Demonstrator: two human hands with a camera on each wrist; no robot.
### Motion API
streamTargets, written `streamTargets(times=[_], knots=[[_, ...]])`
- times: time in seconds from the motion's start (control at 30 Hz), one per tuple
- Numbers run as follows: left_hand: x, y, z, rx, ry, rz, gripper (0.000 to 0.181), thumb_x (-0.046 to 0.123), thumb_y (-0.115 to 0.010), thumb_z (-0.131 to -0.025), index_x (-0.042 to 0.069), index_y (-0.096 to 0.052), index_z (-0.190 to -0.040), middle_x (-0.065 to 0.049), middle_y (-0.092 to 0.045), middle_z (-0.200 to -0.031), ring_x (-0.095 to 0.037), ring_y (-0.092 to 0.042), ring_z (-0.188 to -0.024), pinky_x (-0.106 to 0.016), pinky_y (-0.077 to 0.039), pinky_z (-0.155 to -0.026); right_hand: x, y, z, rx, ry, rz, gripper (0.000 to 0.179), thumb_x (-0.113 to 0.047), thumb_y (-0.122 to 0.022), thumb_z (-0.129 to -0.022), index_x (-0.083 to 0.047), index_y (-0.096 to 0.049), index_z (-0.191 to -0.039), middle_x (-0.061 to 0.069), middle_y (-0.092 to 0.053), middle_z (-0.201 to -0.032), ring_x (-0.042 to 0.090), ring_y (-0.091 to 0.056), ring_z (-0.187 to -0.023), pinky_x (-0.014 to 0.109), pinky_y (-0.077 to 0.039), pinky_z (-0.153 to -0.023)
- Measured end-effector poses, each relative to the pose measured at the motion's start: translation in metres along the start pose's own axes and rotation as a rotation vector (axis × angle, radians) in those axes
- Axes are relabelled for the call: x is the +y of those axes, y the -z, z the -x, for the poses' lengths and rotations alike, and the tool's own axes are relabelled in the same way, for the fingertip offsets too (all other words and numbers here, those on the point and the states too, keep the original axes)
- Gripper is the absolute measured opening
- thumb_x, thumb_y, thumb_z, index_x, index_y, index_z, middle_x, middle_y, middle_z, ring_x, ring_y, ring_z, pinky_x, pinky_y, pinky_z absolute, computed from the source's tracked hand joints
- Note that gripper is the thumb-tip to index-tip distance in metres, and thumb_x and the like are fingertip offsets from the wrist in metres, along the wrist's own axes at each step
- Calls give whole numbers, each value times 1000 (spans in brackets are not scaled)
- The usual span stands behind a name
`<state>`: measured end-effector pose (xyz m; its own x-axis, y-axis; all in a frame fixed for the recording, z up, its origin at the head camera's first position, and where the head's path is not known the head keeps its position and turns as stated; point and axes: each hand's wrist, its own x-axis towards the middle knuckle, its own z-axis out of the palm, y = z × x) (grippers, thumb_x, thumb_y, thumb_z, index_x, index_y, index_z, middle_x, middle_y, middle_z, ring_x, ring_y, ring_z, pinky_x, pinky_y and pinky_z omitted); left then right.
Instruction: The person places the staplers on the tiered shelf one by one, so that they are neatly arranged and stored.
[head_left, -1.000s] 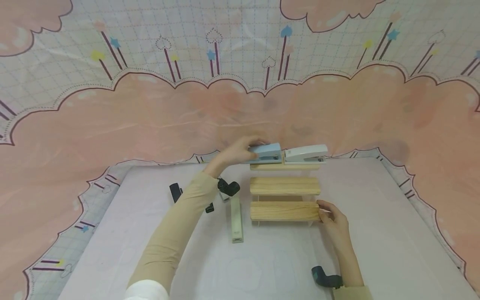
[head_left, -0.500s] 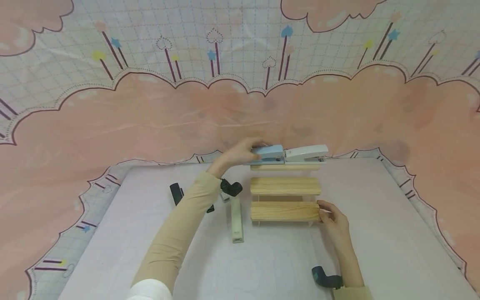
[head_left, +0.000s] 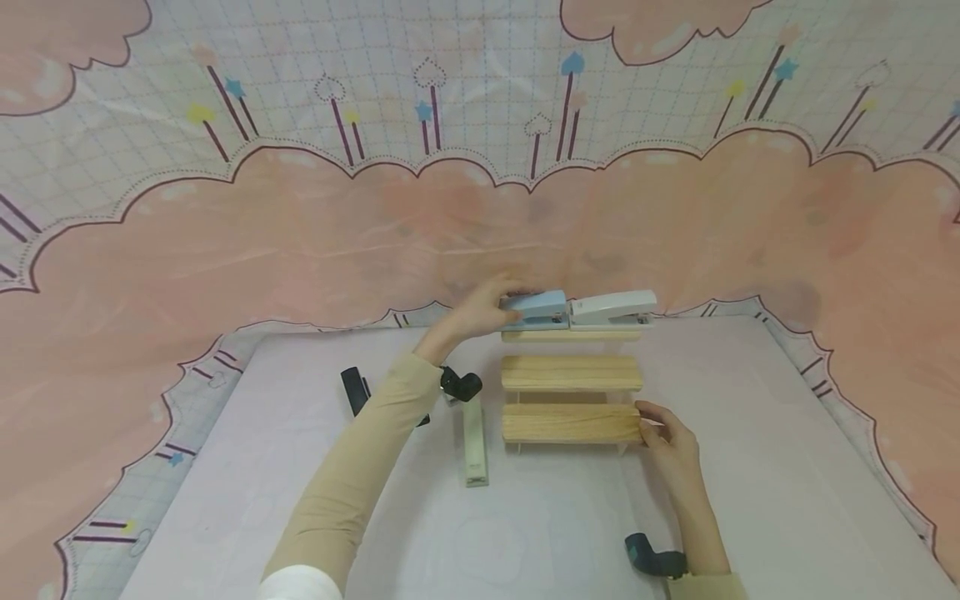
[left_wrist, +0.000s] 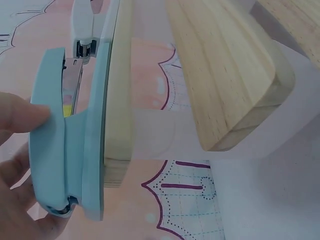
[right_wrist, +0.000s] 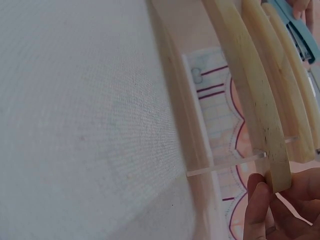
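In the head view, my left hand (head_left: 480,312) grips a light blue stapler (head_left: 546,307) at the left end of the wooden shelf stand's top tier (head_left: 570,336). The left wrist view shows the thumb (left_wrist: 25,116) against the blue stapler's upper arm, its base along the wood and overhanging the tier's end. A white stapler (head_left: 613,307) sits beside it on the same tier, end to end. At the stand's right side, my right hand (head_left: 671,446) pinches the end of the lowest tier (head_left: 570,423) between thumb and fingers, as the right wrist view confirms.
The middle tier (head_left: 570,372) carries nothing. Left of the stand, a pale green stapler (head_left: 475,442) lies on the white table (head_left: 525,533). A black stapler (head_left: 354,389) is partly hidden by the left sleeve. A patterned cloth (head_left: 337,250) hangs behind.
The left hand first shifts the blue stapler slightly right, towards the white stapler, then stays almost still. The right hand keeps its hold on the lowest tier.
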<state>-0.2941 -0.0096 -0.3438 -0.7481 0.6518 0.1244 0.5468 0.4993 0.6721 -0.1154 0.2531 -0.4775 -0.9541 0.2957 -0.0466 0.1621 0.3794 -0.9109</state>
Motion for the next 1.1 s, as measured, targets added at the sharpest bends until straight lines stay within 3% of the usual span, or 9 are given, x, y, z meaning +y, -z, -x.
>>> streamTargets(times=[0.17, 0.37, 0.6, 0.87, 1.1], knots=[[-2, -2, 2, 43, -21, 28, 47, 0, -60, -87, 6, -56, -133, -14, -54, -133, -31, -52, -119, -45, -45, -101, 1, -1, -1, 4, 3, -5, 35, -8, -48, -97, -3, -54, -131, 19, -56, -133, -11, -51, -85, 9, -46, -74], [-4, -2, 12, 163, -54, 85, 45, 5, -59, -89, 4, -54, -134, -16, -57, -126, -31, -54, -114, -47, -44, -100, 1, 0, 0, -2, -3, -9, 35, -8, -48, -97, -3, -54, -131, 18, -56, -134, -10, -51, -86, 9, -46, -75], [-4, 1, 29, 310, -37, 101, 36, 9, -58, -92, 4, -59, -127, -15, -61, -122, -30, -58, -109, -51, -45, -98, -1, 0, 0, -3, -13, -11, 35, -9, -47, -98, -4, -54, -132, 18, -56, -134, -11, -51, -85, 9, -45, -74], [-6, 3, 53, 394, -29, 91, 32, 10, -60, -92, 6, -61, -124, -14, -64, -117, -28, -61, -105, -45, -51, -91, -2, 0, 1, 9, 4, 3, 34, -9, -47, -97, -2, -55, -131, 20, -56, -133, -12, -51, -84, 9, -45, -73], [-8, -4, 76, 455, 36, 111, 32, 7, -60, -91, 5, -62, -122, -15, -65, -113, -28, -62, -101, -42, -52, -86, -1, -1, 0, 15, -6, 11, 34, -9, -48, -98, -4, -55, -131, 18, -57, -133, -12, -50, -84, 10, -45, -74]])
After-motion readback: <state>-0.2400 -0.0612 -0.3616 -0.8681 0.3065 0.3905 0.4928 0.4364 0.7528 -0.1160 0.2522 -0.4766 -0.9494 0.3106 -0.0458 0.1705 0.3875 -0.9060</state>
